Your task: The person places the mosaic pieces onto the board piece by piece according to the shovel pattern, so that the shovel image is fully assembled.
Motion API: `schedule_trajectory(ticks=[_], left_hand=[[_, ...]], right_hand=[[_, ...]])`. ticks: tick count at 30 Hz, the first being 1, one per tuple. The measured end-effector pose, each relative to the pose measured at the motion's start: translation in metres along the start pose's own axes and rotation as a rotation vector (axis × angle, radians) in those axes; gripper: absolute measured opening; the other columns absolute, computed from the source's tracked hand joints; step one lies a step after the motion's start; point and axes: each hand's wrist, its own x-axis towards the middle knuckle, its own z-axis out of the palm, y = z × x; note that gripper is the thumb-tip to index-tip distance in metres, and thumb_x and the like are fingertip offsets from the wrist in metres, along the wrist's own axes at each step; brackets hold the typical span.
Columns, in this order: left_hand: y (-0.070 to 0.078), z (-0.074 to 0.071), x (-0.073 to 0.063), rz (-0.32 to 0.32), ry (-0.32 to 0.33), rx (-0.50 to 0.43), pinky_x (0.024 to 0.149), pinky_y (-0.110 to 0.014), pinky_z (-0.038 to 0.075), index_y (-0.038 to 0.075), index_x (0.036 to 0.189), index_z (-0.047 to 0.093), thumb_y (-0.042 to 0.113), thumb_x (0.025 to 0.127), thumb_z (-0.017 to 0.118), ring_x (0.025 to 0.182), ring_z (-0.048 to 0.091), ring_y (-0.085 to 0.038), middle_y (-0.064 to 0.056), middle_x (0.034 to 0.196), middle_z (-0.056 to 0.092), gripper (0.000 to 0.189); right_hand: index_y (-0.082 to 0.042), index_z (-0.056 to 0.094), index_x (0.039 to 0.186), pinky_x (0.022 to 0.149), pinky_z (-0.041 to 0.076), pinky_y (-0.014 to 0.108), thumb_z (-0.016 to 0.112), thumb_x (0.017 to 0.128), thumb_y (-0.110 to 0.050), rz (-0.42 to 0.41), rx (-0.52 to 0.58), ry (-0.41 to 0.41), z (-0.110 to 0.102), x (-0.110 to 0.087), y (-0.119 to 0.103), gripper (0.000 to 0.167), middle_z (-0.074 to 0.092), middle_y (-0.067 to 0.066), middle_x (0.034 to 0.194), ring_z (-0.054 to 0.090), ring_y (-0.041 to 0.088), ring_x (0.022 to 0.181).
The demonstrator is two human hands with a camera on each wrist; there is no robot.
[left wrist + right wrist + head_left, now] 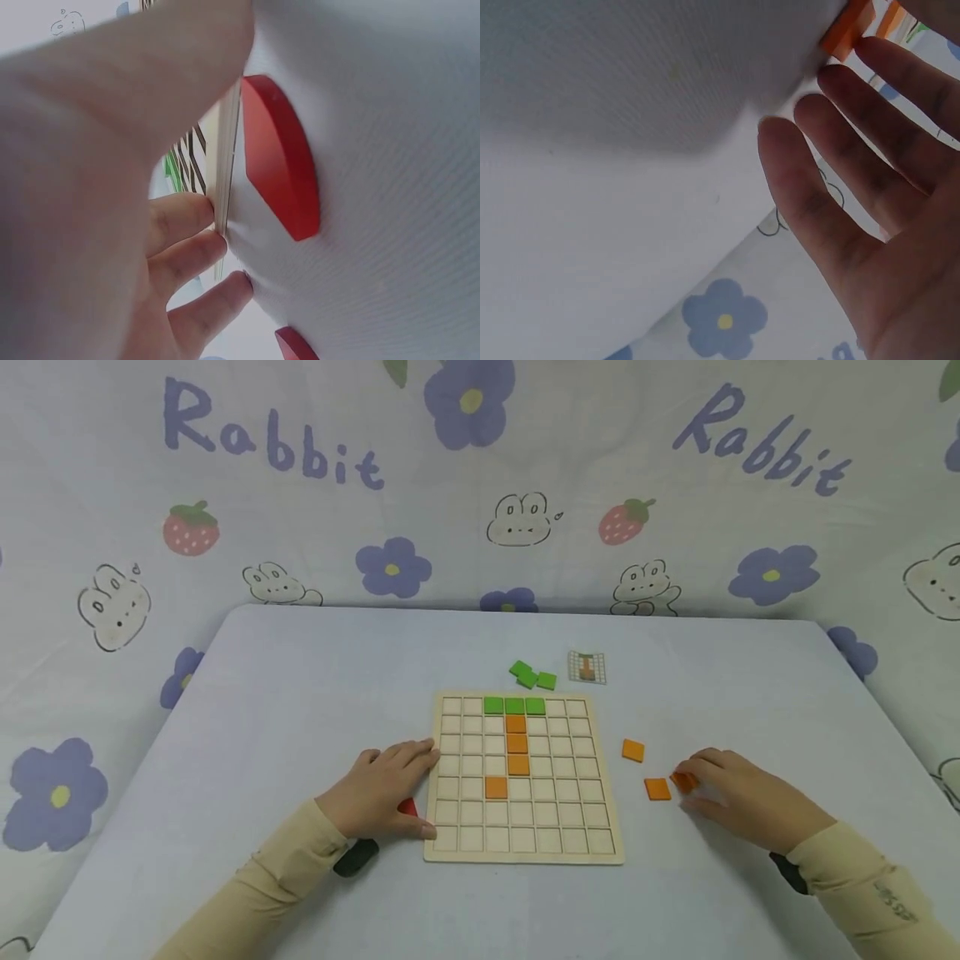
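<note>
A wooden grid board (461,839) lies on the table, bearing a row of three green tiles (514,706) and several orange tiles (517,744). My left hand (382,785) rests along its left edge, fingers extended, fingertips and thumb at the rim. Under that palm lies a red piece with a curved side (281,161), mostly hidden in the head view. To the right of the board, my right hand (738,797) pinches an orange tile (683,782) between thumb and fingertips, low over the table. Two more orange tiles lie near it, one close by (657,789), one farther off (633,750).
Three loose green tiles (528,679) lie behind the board. Beside them is a small pattern card (587,667) printed with a grid. A second red piece (295,345) shows low in the left wrist view. A patterned cloth (330,527) hangs behind the table.
</note>
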Motion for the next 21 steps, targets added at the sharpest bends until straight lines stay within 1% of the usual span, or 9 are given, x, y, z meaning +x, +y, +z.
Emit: schedule_trajectory(ticks=[4,9,16,21], left_hand=[[-0.0001,0.0,0.0006,-0.013,-0.018,-0.01,0.1,-0.064,0.03,0.0,0.145,0.037,0.051,0.079,0.072,0.136,0.035,-0.037,-0.017,0.151,0.034,0.09],[0.0008,0.0007,-0.0005,-0.014,-0.024,-0.04,0.101,-0.062,0.03,0.0,0.145,0.036,0.05,0.079,0.073,0.137,0.034,-0.037,-0.017,0.151,0.033,0.09],[0.0017,-0.0014,-0.0011,-0.011,-0.024,-0.041,0.102,-0.06,0.03,-0.001,0.145,0.036,0.049,0.08,0.073,0.137,0.033,-0.037,-0.017,0.152,0.033,0.09],[0.0019,-0.003,-0.0011,-0.016,-0.031,-0.063,0.103,-0.061,0.029,-0.001,0.146,0.035,0.047,0.081,0.073,0.138,0.031,-0.037,-0.017,0.152,0.032,0.089]], right_hand=[[-0.008,0.066,0.105,0.079,0.053,0.036,0.08,0.077,-0.015,-0.015,-0.041,0.034,0.0025,0.0053,-0.0022,0.032,0.062,0.002,0.101,0.06,0.018,0.092],[-0.008,0.067,0.104,0.076,0.053,0.033,0.079,0.077,-0.009,-0.018,-0.07,0.03,0.0041,0.0085,-0.0041,0.029,0.061,0.002,0.097,0.059,0.016,0.087],[-0.009,0.067,0.102,0.074,0.053,0.032,0.078,0.077,-0.009,-0.027,-0.068,0.047,0.0028,0.0088,-0.0057,0.028,0.061,0.001,0.096,0.058,0.015,0.085],[-0.009,0.067,0.103,0.075,0.054,0.034,0.077,0.079,-0.009,-0.007,-0.072,0.039,0.0023,0.0105,-0.0072,0.027,0.061,0.002,0.096,0.059,0.016,0.086]])
